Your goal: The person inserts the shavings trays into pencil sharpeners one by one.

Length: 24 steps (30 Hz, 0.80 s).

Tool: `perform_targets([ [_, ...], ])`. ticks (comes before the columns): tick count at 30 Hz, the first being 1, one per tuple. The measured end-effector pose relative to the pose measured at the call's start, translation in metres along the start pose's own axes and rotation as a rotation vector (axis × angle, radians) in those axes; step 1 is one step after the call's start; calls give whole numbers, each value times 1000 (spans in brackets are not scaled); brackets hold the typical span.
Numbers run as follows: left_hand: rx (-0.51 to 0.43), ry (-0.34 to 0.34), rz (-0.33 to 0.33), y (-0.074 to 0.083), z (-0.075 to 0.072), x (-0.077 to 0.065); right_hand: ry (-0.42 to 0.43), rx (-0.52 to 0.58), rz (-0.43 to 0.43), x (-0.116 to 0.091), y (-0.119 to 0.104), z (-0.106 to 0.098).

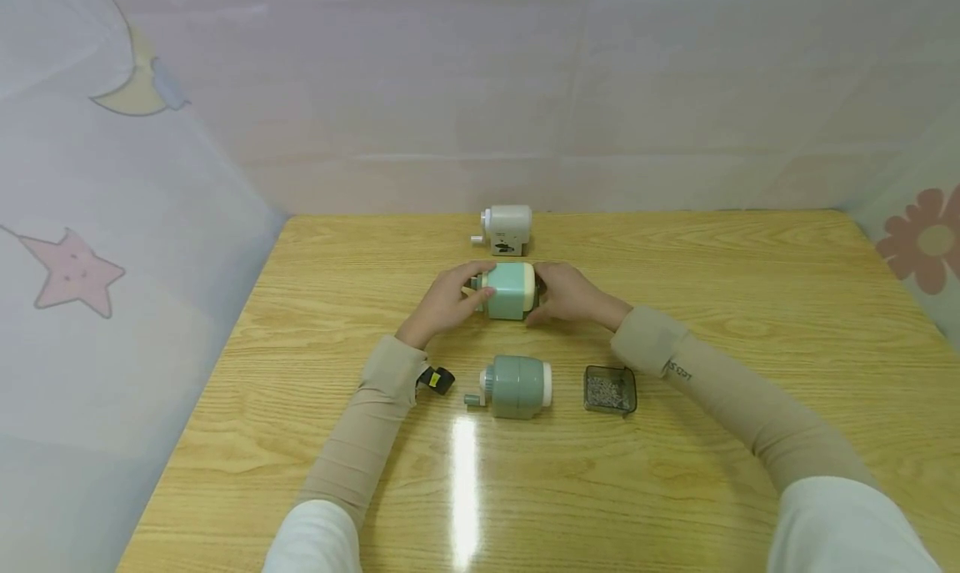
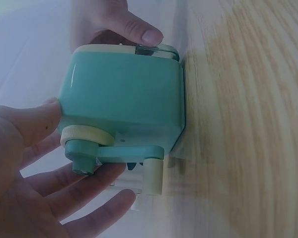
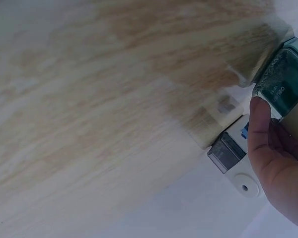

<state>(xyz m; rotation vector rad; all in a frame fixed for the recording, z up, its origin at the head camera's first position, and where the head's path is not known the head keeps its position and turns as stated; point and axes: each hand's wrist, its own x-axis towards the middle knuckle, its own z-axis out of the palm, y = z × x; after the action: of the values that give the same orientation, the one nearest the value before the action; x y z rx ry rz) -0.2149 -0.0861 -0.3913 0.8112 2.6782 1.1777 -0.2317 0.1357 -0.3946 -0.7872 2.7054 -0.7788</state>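
In the head view, a turquoise crank pencil sharpener with a cream end stands on the table between both hands. My left hand holds it at the crank side, thumb and fingers around the body; the left wrist view shows the turquoise crank close over the spread lower fingers. At the opposite end, my right hand pinches the dark see-through shavings drawer, which sits in the sharpener's end. Part of the right hand's fingers is hidden behind the sharpener.
A white pencil sharpener stands behind, near the table's far edge. Nearer me is a grey-green sharpener. Right of it lies a dark see-through drawer with shavings inside. A small black object with a yellow mark is beside the left wrist.
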Motion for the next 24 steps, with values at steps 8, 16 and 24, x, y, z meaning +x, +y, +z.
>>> perform_targets([
  [8,-3,3,-1,0,0,-1,-7,-1,-11,3,0,1],
  [16,-7,9,3,0,-1,-1,-4,1,-21,3,-1,2],
  [24,-5,12,7,-3,1,0,-1,6,-6,4,-2,3],
])
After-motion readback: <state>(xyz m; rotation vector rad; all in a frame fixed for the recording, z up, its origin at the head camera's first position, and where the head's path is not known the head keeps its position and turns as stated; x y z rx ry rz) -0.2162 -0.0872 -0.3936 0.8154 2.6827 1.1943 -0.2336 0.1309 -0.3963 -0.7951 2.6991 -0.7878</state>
